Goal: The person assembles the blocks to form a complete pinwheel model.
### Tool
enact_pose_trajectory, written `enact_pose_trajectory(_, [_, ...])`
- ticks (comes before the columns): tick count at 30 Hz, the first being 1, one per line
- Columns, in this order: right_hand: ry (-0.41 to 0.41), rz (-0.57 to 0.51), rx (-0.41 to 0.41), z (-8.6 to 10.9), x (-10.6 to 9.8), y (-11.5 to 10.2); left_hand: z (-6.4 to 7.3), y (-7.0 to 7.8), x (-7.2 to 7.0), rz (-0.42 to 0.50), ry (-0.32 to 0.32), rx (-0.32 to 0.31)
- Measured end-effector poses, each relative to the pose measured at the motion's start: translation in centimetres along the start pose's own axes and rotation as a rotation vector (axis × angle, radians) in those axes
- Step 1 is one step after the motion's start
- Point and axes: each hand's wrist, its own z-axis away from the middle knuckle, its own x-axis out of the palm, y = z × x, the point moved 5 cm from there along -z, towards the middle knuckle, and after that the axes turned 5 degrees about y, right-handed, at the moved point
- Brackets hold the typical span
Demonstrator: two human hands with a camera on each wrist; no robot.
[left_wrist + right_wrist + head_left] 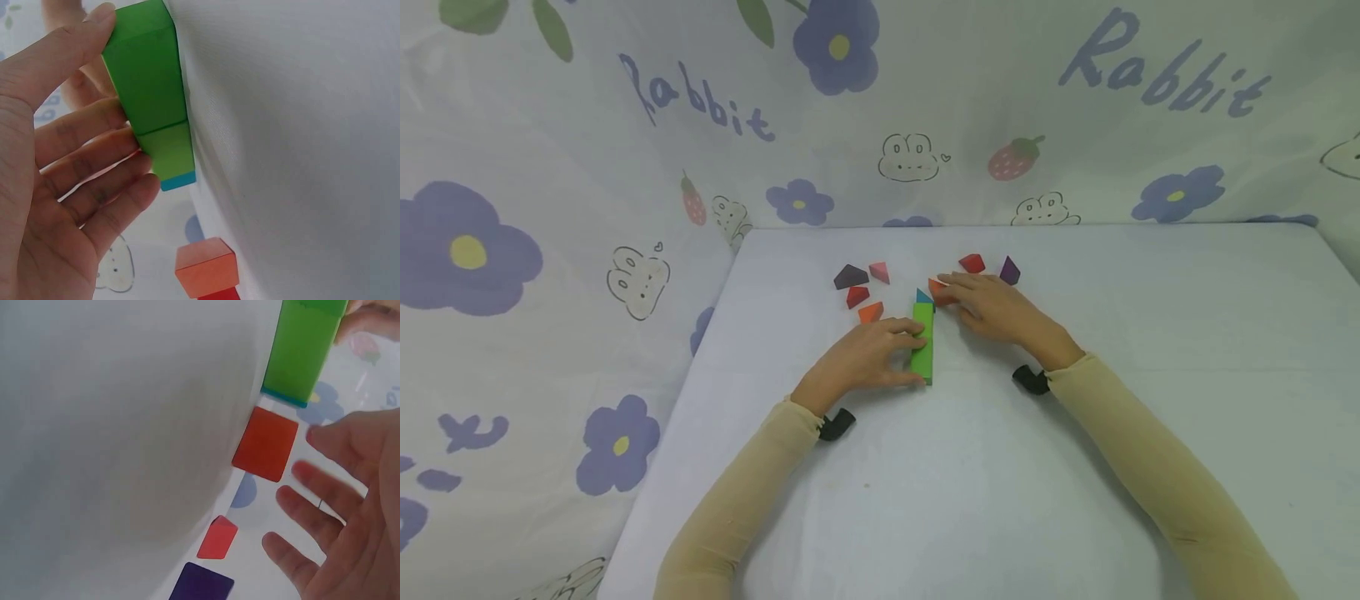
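Note:
A light green block (923, 320) and a darker green block (147, 75) stand end to end in a row. At their far end shows a blue triangular block (922, 296). My left hand (876, 350) rests its fingertips along the row's upper edge, thumb at the near corner, fingers loosely extended. My right hand (992, 307) is spread over an orange block (936, 286) just beyond the row. In the right wrist view this block (265, 444) shows a flat orange-red face, with the fingers beside it and apart.
Left of the row lie a dark grey block (851, 277), a pink block (879, 272), a red block (857, 297) and another orange block (871, 312). Behind the right hand lie a red block (972, 263) and a purple block (1010, 271). A patterned cloth (970, 100) hangs behind the white table (970, 483).

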Motion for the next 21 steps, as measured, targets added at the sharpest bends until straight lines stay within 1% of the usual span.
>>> enact_pose_trajectory(3, [0.038, 0.040, -0.023, 0.32, -0.21, -0.40, -0.04, 0.03, -0.05, -0.011, 0.001, 0.000])
enact_pose_trajectory(5, [0.042, 0.043, -0.029, 0.42, -0.21, -0.65, -0.07, 0.03, -0.06, -0.020, 0.003, -0.001])
enact_pose_trajectory(12, [-0.022, 0.020, -0.018, 0.29, 0.52, -0.84, -0.10, 0.02, -0.02, -0.018, -0.003, -0.007])
enact_pose_trajectory(21, [-0.036, 0.000, -0.012, 0.46, 0.55, -0.86, -0.13, 0.04, 0.07, -0.021, -0.012, -0.018])
